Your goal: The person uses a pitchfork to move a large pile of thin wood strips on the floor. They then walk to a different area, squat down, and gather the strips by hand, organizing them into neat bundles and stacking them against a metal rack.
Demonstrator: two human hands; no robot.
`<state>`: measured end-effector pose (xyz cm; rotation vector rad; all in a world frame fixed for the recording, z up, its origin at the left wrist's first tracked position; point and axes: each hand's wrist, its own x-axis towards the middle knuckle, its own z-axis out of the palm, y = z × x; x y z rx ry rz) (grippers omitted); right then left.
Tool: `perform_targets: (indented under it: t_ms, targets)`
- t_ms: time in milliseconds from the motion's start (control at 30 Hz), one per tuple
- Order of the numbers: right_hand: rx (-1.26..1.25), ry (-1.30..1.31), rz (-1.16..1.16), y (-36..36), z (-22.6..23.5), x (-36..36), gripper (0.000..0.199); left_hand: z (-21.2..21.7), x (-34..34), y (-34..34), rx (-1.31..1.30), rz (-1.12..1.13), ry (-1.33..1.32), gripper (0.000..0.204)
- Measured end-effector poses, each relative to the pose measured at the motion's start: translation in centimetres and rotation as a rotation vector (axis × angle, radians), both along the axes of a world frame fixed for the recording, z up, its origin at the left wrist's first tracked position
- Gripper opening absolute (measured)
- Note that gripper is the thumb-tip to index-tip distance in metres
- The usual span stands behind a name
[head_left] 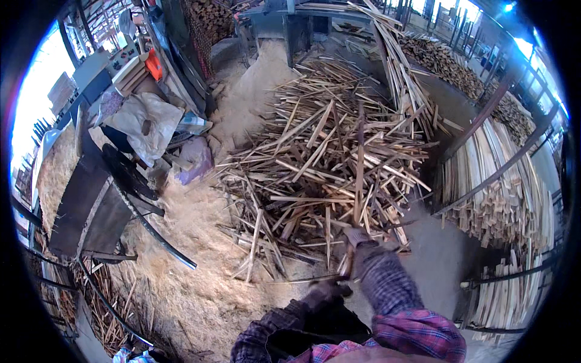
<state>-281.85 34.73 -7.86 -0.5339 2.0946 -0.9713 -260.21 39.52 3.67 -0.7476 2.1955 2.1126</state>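
A large heap of loose wooden strips [302, 163] lies in front of me. My right hand [358, 236], at the heap's near edge, is closed round a long brown wooden strip [359, 175]. The strip stretches away from me over the pile, and its near part runs back toward my body. My left hand [328, 290], in a dark covering, is lower and closer to me. Its fingers look curled at the strip's near end, though they are dark and partly hidden. Another thin dark strip [296, 281] lies just left of that hand.
Sawdust [193, 242] covers the floor on the left. A cart-like metal frame [91, 199] with curved bars stands there, near a white sack [145, 124] and a purple bag [195, 158]. Stacked planks [493, 181] sit behind bars on the right. A machine [269, 27] stands beyond the heap.
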Motion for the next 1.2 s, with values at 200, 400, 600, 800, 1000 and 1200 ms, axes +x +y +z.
perform_targets:
  t_ms: [200,400,600,800,1000,1200]
  targets:
    - [0.334,-0.12,-0.097,5.7,-0.5,-4.1,0.031,6.5,1.5,0.3,0.423,0.233,-0.609,0.055]
    - [0.239,-0.287,-0.131,6.6,0.3,-2.7,0.03,1.6,13.7,4.2,0.457,1.008,-0.293,0.064]
    - [0.023,-0.522,-0.208,14.0,1.9,-1.3,0.027,-2.7,14.7,8.3,0.293,0.938,-0.645,0.056]
    - [-0.039,-0.391,-0.034,20.0,3.7,1.1,0.025,-4.3,15.1,14.4,0.298,0.983,-0.466,0.057]
    - [0.471,-0.404,0.296,27.9,-1.7,9.2,0.034,-6.5,30.8,28.9,0.431,1.382,-0.388,0.053]
    - [0.614,-0.182,1.033,27.2,-3.3,26.6,0.028,-11.8,46.0,56.1,0.522,1.63,-1.295,0.049]
